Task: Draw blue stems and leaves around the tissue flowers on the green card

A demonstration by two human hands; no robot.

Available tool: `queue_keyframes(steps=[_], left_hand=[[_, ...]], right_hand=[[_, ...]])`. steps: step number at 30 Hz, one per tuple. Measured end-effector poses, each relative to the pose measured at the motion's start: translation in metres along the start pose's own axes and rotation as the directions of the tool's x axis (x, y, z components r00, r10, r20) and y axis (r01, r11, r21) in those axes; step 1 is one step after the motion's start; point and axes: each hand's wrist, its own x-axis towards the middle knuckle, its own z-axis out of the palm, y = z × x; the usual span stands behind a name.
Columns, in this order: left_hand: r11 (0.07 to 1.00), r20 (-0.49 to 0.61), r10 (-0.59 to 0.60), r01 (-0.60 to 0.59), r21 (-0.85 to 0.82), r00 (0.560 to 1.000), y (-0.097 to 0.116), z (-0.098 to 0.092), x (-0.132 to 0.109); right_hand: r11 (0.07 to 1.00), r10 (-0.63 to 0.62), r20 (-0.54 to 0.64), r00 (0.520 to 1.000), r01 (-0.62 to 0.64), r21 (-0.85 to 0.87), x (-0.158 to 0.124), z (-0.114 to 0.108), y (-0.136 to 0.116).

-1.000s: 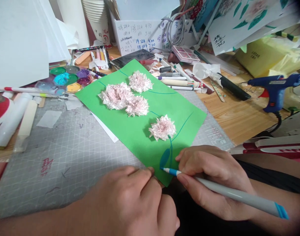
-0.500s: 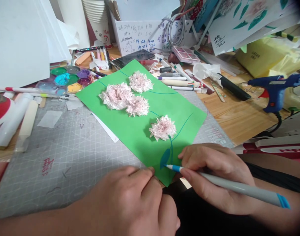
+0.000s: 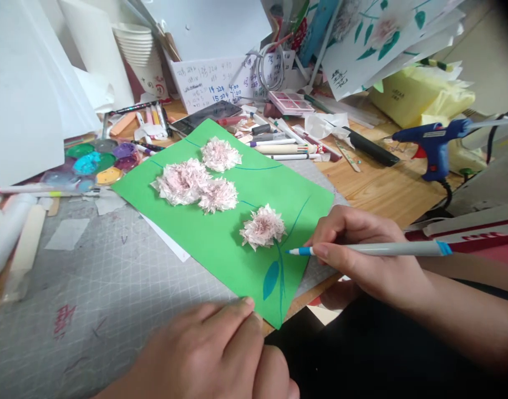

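A green card (image 3: 221,227) lies on the grey cutting mat (image 3: 112,288). Several pink tissue flowers are stuck on it; the nearest flower (image 3: 263,226) has a blue stem and a painted blue leaf (image 3: 271,280) below it. My right hand (image 3: 366,255) grips a grey marker with a blue tip (image 3: 379,249). Its tip hovers just right of that flower's stem. My left hand (image 3: 212,354) rests curled on the mat, its fingertips pressing the card's near corner. Nothing shows inside it.
Loose pens and markers (image 3: 279,141) litter the wooden desk behind the card. A paint palette (image 3: 96,160) sits at the left, stacked paper cups (image 3: 143,61) at the back, a blue glue gun (image 3: 432,144) at the right. White sheets lean at the far left.
My right hand lifted the marker from the leaf's base and moved it up and right, level with the flower's stem. The view shifted, so the card appears farther left.
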Motion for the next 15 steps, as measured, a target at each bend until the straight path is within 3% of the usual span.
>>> queue_keyframes(steps=[4, 15], left_hand=[[1.0, 0.017, 0.007, -0.007, 0.011, 1.0, -0.0029, -0.0014, 0.0031], [1.0, 0.025, 0.007, -0.007, -0.027, 1.0, -0.0026, -0.0006, 0.0016]], right_hand=[[0.997, 0.054, 0.041, 0.998, -0.056, 0.062, -0.0053, 0.0034, -0.0034], [0.991, -0.097, 0.071, 0.993, 0.102, -0.083, -0.0035, 0.0097, -0.006]])
